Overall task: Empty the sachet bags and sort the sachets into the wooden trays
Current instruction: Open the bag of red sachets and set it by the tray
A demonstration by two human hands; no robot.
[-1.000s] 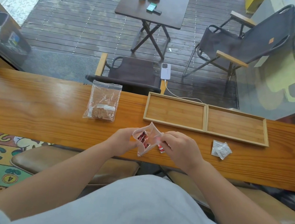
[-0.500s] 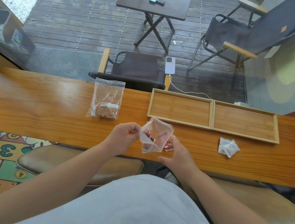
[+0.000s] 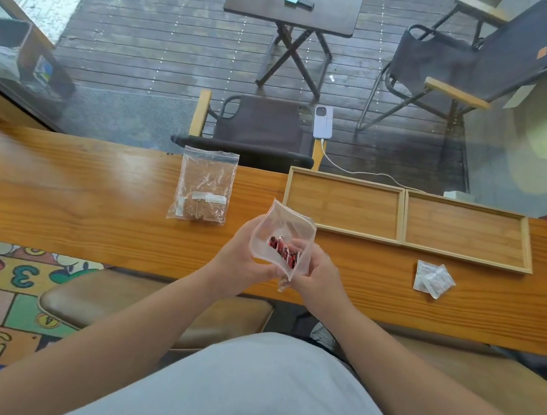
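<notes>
A small clear bag point(image 3: 281, 229) with red sachets point(image 3: 282, 249) inside is held up over the counter's near edge. My left hand point(image 3: 241, 258) grips its left side and my right hand point(image 3: 318, 269) grips its right lower side, fingers partly behind the plastic. The bag's mouth points up and away. A second clear bag point(image 3: 204, 186) with brown and white sachets lies flat on the counter to the left. Two joined wooden trays, left tray point(image 3: 343, 205) and right tray point(image 3: 465, 231), hold nothing. A few white sachets point(image 3: 432, 280) lie loose in front of the right tray.
The long wooden counter point(image 3: 60, 195) runs across the view against a window. Padded stools point(image 3: 136, 304) stand below it. Beyond the glass are a chair, a phone on a cable point(image 3: 323, 122) and a small table.
The bag with red sachets has been lifted and turned so its mouth faces up. Both hands shifted lower on it, and the view has moved closer.
</notes>
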